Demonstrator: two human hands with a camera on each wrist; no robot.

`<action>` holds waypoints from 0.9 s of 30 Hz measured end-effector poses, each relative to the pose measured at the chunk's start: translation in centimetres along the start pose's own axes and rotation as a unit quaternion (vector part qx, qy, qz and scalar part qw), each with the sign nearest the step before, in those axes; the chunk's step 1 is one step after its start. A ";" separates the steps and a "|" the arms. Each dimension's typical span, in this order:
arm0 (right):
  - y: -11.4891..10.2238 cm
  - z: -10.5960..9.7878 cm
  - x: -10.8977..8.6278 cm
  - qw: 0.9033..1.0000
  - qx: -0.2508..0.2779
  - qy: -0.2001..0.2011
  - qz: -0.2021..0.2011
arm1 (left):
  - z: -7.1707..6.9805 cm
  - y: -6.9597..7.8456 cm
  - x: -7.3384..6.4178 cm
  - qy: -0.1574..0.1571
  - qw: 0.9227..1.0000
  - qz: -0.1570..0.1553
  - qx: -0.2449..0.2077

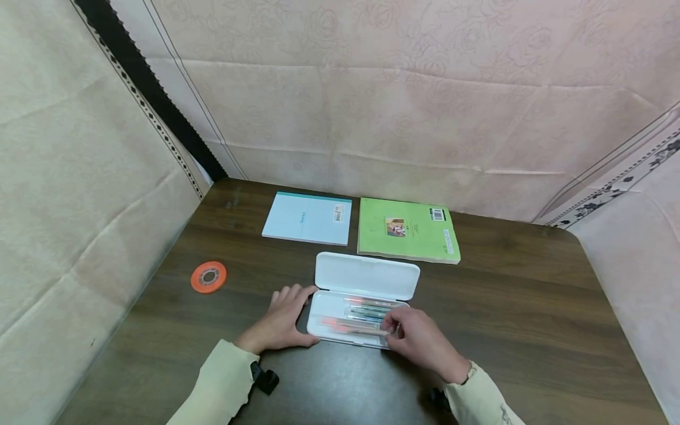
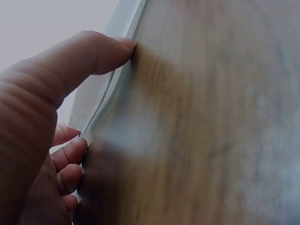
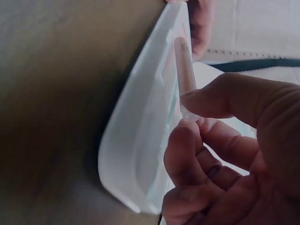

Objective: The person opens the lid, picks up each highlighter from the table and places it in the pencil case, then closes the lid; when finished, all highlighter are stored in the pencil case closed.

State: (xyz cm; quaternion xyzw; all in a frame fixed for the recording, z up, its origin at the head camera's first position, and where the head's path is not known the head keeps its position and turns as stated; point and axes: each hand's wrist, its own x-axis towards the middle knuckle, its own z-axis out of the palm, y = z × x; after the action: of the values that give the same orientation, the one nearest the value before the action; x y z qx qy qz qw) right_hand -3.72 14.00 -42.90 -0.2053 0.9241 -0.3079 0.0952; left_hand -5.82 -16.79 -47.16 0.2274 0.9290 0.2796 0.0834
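Note:
A white pencil case lies open on the table, its lid folded back on the far side. Several pens, some with teal and some with pinkish parts, lie in its tray. My left hand holds the case's left end, thumb at the near edge and fingers by the far corner. With thumb and fingertips, my right hand pinches the end of a clear, pinkish pen over the right part of the tray. In the left wrist view the thumb presses against the case's edge.
Behind the case lie a light blue notebook and a green book. An orange ring-shaped disc rests on the wooden table at the left. Pale cloth hangs around the back and sides.

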 end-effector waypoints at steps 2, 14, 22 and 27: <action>-0.3 0.4 0.3 1.000 -0.009 -0.002 -0.002 | 0.0 0.0 0.0 -0.001 1.000 0.000 -0.001; -1.7 1.8 1.4 0.999 -0.038 -0.013 -0.014 | -0.1 0.2 0.1 -0.005 1.000 -0.002 -0.004; -1.5 1.9 1.5 1.000 -0.018 -0.014 -0.010 | 0.0 0.0 0.0 0.002 1.000 -0.001 -0.001; -1.4 1.7 1.3 1.000 -0.003 -0.011 -0.012 | 0.0 0.0 0.0 0.002 1.000 0.000 0.000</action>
State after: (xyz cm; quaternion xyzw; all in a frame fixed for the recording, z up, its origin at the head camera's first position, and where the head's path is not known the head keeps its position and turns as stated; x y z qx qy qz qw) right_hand -3.92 11.53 -43.41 -0.2198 0.9214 -0.3043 0.1007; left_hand -5.85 -16.74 -47.14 0.2273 0.9292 0.2797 0.0815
